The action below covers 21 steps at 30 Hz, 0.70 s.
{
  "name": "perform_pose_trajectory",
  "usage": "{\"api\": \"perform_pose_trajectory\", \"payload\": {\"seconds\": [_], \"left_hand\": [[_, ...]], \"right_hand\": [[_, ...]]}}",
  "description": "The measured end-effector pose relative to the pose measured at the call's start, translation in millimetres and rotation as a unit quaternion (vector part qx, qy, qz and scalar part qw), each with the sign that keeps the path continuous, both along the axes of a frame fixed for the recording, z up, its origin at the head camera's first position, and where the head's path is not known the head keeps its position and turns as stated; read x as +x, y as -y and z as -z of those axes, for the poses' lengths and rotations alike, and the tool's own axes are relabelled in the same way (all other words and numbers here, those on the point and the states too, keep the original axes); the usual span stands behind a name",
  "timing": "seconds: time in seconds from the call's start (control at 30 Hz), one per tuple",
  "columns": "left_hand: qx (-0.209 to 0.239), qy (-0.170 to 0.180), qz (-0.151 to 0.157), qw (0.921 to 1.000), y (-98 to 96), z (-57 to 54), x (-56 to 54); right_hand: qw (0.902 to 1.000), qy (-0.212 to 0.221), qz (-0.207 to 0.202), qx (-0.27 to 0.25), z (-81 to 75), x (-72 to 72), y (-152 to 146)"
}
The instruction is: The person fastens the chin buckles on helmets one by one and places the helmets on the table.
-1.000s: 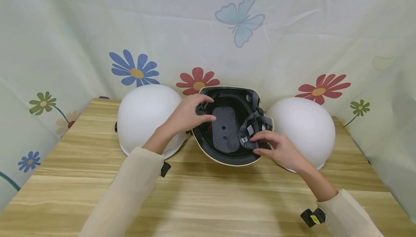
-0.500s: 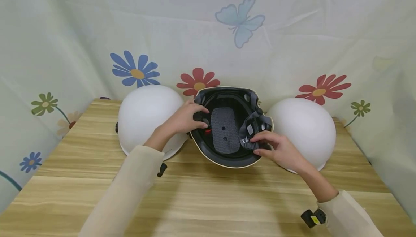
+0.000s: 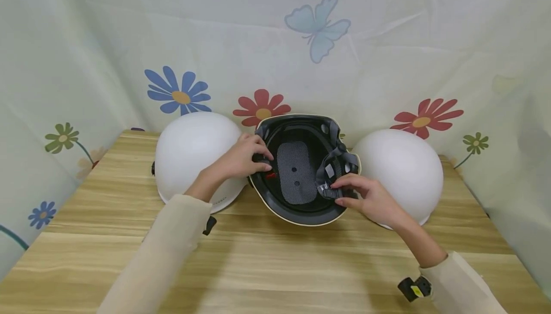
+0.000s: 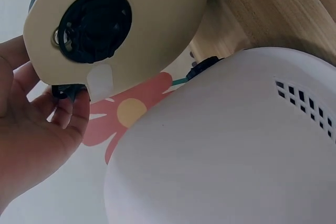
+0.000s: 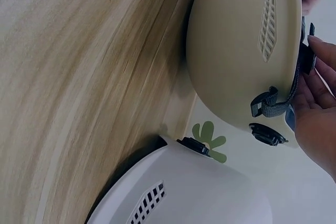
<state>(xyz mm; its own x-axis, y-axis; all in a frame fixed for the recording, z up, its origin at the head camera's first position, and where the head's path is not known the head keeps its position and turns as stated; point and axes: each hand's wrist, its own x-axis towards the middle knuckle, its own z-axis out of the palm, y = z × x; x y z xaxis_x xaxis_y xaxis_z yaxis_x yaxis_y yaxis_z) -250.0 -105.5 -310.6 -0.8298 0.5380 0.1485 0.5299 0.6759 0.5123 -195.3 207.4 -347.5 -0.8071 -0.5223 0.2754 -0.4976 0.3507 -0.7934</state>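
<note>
A cream helmet lies upside down on the table, its black padded inside facing up. At its right side my right hand pinches the black buckle of the grey chin strap between thumb and fingers. My left hand is at the helmet's left rim, thumb and fingers curled around a dark strap piece there. That piece is mostly hidden by the fingers. A small red part shows just inside, near the left thumb.
White helmets stand dome up on either side, one on the left and one on the right, close to the cream one. The wooden table reaches back to a flower-printed cloth.
My left hand has moved left and a little down, its fingers and thumb coming closer together. The cream helmet has shifted slightly left. My right hand keeps its hold on the buckle.
</note>
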Motion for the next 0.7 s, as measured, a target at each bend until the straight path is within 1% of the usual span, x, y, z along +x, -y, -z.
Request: {"api": "perform_pose_trajectory", "payload": {"seconds": [0.17, 0.37, 0.47, 0.53, 0.6, 0.7], "left_hand": [[-0.002, -0.001, 0.002, 1.0000, 0.3, -1.2, 2.5], [0.022, -0.004, 0.002, 0.9997, 0.4, 1.2, 3.6], [0.044, -0.014, 0.001, 0.9989, 0.6, 1.8, 3.3], [0.066, -0.026, 0.002, 0.9975, 1.3, 1.4, 3.1], [0.090, -0.030, -0.001, 0.9955, 2.2, 0.0, 3.3], [0.126, -0.032, -0.015, 0.9914, 4.6, -3.5, 3.9]], "right_hand": [[1.0000, -0.002, -0.004, -0.005, 0.1, -0.2, -0.7], [1.0000, -0.001, -0.005, -0.005, -0.1, 0.0, -0.9], [1.0000, 0.001, -0.002, -0.001, 0.0, -0.2, -1.2], [1.0000, 0.001, 0.000, 0.001, 0.1, -0.4, -1.5], [1.0000, 0.002, 0.003, 0.003, 0.3, -0.8, -2.0], [1.0000, 0.003, 0.006, 0.003, 0.2, -1.3, -2.6]]}}
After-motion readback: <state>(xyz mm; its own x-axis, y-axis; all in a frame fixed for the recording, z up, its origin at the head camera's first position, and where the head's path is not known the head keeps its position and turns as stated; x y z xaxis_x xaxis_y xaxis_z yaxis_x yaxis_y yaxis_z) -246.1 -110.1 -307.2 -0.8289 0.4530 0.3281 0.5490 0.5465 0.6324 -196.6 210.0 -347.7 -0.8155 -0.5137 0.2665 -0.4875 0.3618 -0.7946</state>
